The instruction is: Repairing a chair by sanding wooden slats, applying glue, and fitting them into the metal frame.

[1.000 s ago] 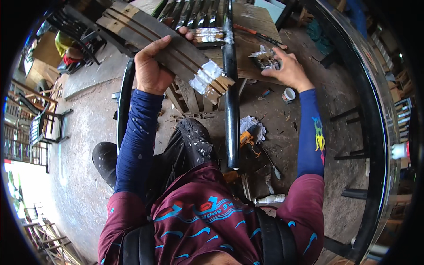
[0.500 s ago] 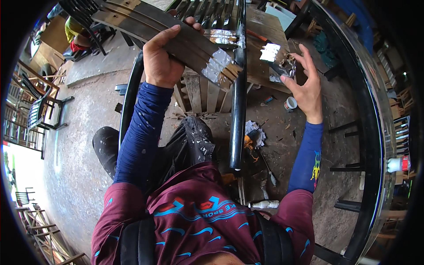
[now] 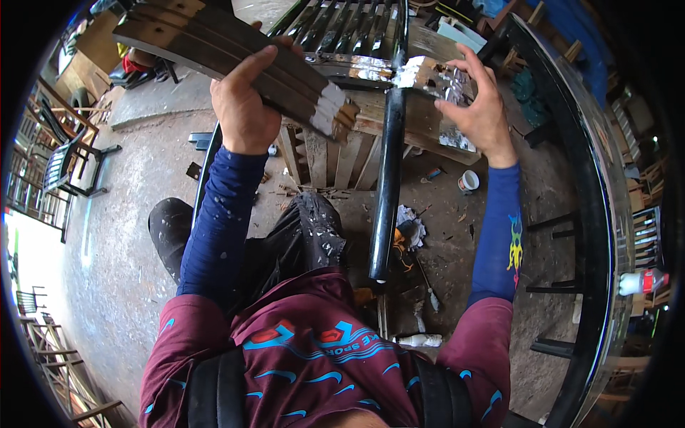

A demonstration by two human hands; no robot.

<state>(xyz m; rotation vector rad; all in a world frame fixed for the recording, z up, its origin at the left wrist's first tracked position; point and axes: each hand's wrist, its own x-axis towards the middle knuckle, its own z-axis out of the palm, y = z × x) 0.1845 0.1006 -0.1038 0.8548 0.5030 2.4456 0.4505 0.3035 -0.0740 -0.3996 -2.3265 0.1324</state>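
Note:
A long dark grooved wooden board (image 3: 187, 41) is gripped by my left hand (image 3: 244, 113), thumb on top. Its near right end is jagged and coated white. My right hand (image 3: 486, 121) holds a short wooden piece (image 3: 428, 73) by its rough right end, between thumb and fingers. The white-coated left end of that piece lies against the black chair leg (image 3: 391, 178), apparently touching it. Across the leg, on its left, a rail (image 3: 332, 65) with a white-patched end meets the joint. Black slats (image 3: 342, 28) of the chair extend beyond the rail.
The chair rests on a wooden crate-like stand (image 3: 349, 153). On the floor lie a white cup (image 3: 468, 180), an orange-and-black power tool (image 3: 405, 235) and a white bottle (image 3: 417, 341). A black-framed glass table (image 3: 596, 235) borders the right; chairs (image 3: 63, 165) stand left.
My right hand has brought the short wooden piece up and left against the chair leg joint. My left hand has drawn the long board left, away from the leg.

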